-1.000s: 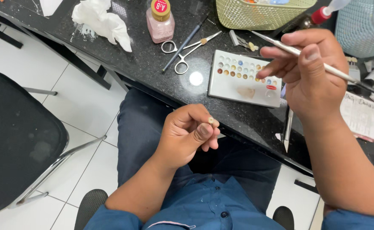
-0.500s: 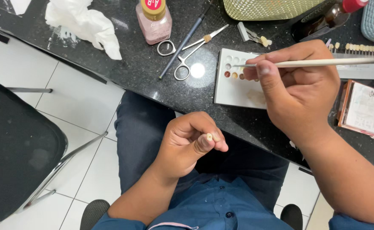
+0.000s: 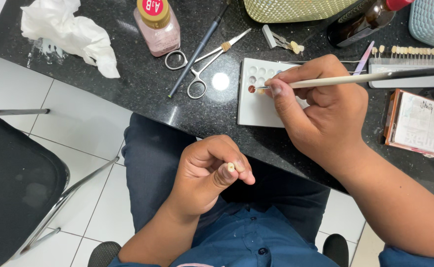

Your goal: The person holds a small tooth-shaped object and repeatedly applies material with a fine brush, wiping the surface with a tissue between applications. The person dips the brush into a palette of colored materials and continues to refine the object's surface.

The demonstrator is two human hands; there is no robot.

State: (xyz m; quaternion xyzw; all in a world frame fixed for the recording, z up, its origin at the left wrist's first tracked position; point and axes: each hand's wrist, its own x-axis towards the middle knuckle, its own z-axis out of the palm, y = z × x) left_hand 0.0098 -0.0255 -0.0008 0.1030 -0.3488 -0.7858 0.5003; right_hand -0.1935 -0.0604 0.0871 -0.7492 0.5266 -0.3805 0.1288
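- The right hand (image 3: pixel 321 111) is closed around a thin brush (image 3: pixel 365 77), held like a pen; the tip now touches a reddish well at the left edge of the white palette (image 3: pixel 256 111). One second ago the brush was lifted, its tip away from the wells, so it has come down to take colour.
- The left hand (image 3: pixel 207 175) is closed, pinching a small tooth-coloured piece (image 3: pixel 231 167) between thumb and fingertips, over the lap. It has stayed almost in the same place (waiting, I judge, for the loaded brush).
- Just beside the palette, on the dark countertop (image 3: pixel 143 94), lie a pair of scissors-like forceps (image 3: pixel 197 74) and a long dark-handled tool (image 3: pixel 197 52).
- Further out stand a pink bottle with yellow cap (image 3: pixel 156 27), a crumpled white tissue (image 3: pixel 68 32) and, to the right, a row of tooth shade tabs (image 3: pixel 405 51).
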